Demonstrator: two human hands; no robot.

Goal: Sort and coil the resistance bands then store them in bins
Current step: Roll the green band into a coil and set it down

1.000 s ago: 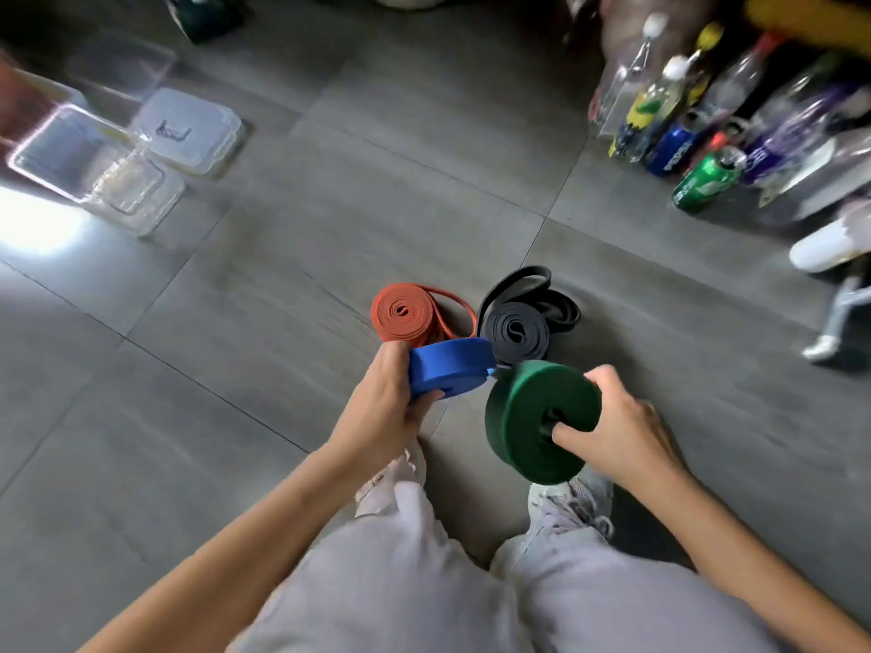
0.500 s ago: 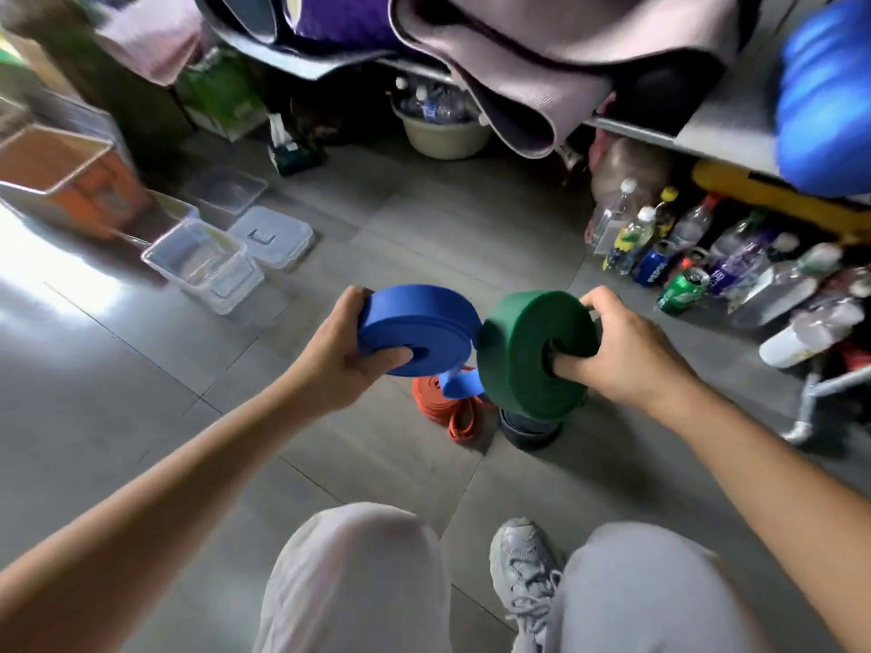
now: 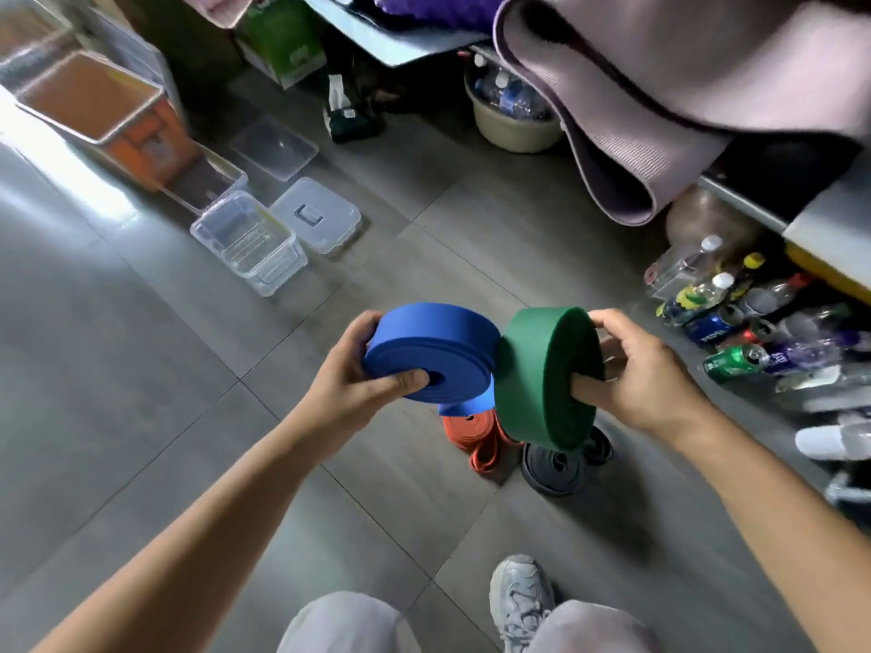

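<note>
Grey floor tiles [image 3: 141, 417] are stretching across the whole room, with daylight glaring on them at the far left. Along the back and right, a low shelf [image 3: 820, 214] is carrying a folded mauve mat [image 3: 660, 96], which is drooping over its edge. A heap of plastic bottles and drink cans [image 3: 735, 322] is lying on the floor below it. A beige basin [image 3: 518, 134] is sitting under the shelf and is holding several plastic bottles. Near the left wall an orange box [image 3: 151, 143] is standing open, though what is inside is too blurred to tell. Just beside it a clear bin [image 3: 283, 271] is sitting upright with its top open. A clear lid with a handle [image 3: 316, 214] is lying flat right next to that bin, and a second clear lid [image 3: 273, 148] is lying further back. The person is crouching, with both knees and one pale shoe [image 3: 523, 600] showing at the bottom. The left hand [image 3: 358, 369] is holding the blue coiled band [image 3: 433, 351] in the air, thumb pressing on its face near the centre hole and fingers curling behind the rim. A short blue tail is hanging beneath it. The right hand [image 3: 645, 369] is gripping the green coiled band [image 3: 546, 374], thumb pushing into the centre and fingers wrapping over the far side. The two coils are touching edge to edge above the floor. Below them, an orange band [image 3: 476, 440] and a black band [image 3: 556, 464] are lying loosely coiled on the tiles, side by side.
</note>
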